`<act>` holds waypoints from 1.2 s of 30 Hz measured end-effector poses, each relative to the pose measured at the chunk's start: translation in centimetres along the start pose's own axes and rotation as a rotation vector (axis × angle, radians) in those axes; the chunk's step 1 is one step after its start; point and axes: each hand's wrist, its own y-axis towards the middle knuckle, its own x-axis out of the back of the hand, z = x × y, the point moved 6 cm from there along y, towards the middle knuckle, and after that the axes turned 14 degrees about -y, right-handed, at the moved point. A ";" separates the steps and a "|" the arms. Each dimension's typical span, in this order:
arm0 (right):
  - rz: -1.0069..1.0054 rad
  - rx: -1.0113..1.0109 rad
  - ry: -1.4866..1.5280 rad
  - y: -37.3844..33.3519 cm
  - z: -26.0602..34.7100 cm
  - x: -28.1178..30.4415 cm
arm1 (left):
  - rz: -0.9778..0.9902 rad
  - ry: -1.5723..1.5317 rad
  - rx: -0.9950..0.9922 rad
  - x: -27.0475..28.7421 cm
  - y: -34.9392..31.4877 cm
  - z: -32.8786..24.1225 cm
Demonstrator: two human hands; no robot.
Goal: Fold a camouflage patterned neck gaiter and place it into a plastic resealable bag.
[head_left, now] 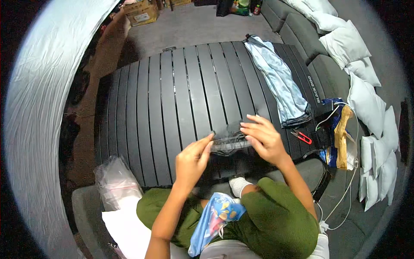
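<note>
Above the near edge of the black slatted table (pixel 142 112), a gathered strip of sheer black fabric (pixel 230 145) stretches between my two hands. My left hand (pixel 192 160) pinches its left end between thumb and fingers. At the other end, my right hand (pixel 268 140) has the fabric at its thumb and fingertips, with the upper fingers partly spread. Right of that hand lie red-handled thread snips (pixel 304 137). Beyond them, a folded light blue cloth (pixel 278 82) with dark ends rests along the table's right side. A blue patterned cloth (pixel 217 218) lies in my lap.
Clear plastic bags (pixel 118 179) and white sheets (pixel 125 231) sit at my left. A blue and yellow package (pixel 343 138) and white cables (pixel 351 194) are at the right. Pale cushions (pixel 366 99) line the grey sofa (pixel 325 71). A cardboard box (pixel 142 12) stands far left.
</note>
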 end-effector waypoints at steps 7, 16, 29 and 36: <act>0.246 -0.481 0.636 0.9 -1.2 0.8 | 0.272 -0.495 0.349 1.5 2.0 1.7; 0.417 -0.898 0.732 -3.0 -10.8 -12.1 | 0.250 -0.829 0.891 -4.9 -0.5 14.5; 0.399 -0.121 0.460 2.7 -2.5 -14.5 | 0.090 -0.791 0.809 -5.2 -0.6 14.8; 0.502 -0.146 0.489 3.3 -2.2 -14.0 | 0.008 -0.845 0.811 -4.9 -1.3 14.3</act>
